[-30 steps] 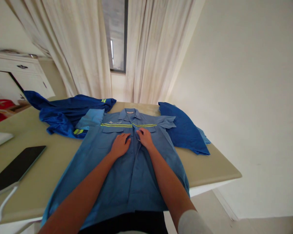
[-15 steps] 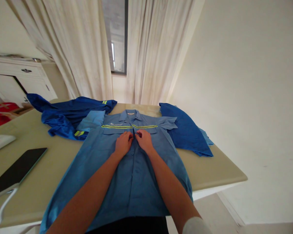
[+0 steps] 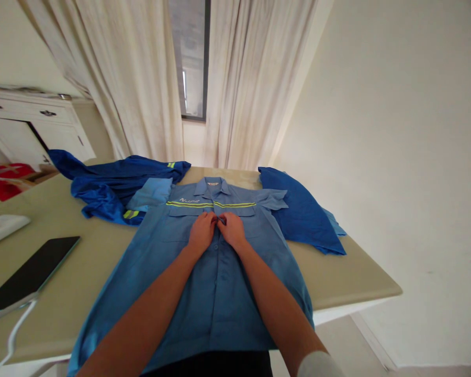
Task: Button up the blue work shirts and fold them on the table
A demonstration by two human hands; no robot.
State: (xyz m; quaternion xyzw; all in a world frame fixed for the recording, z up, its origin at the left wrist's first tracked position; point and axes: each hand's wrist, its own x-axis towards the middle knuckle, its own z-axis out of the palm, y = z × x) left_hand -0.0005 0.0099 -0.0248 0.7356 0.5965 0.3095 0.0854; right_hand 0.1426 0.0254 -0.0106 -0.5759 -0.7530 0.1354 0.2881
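Observation:
A light-blue short-sleeved work shirt [image 3: 180, 293] lies front up across the table, its collar at the far end. Yellow stripes and white lettering cross its chest. My left hand [image 3: 202, 230] and my right hand [image 3: 232, 229] meet at the front placket just below the stripes. Both have their fingers closed in a pinch on the shirt's front edges. The fingertips hide whatever button or buttonhole lies between them. One button [image 3: 215, 246] shows on the placket just below my hands.
Dark-blue garments [image 3: 105, 180] with reflective bands lie at the back left; another dark-blue garment [image 3: 302, 209] is at the right. A black tablet [image 3: 33, 272] with a white cable [image 3: 18, 327] and a white device [image 3: 3, 229] sit on the table [image 3: 349, 277] at left.
My hands stay at the placket, and the fingers have drawn slightly closer together. The whole view has shifted a little; the garments around the shirt lie as before.

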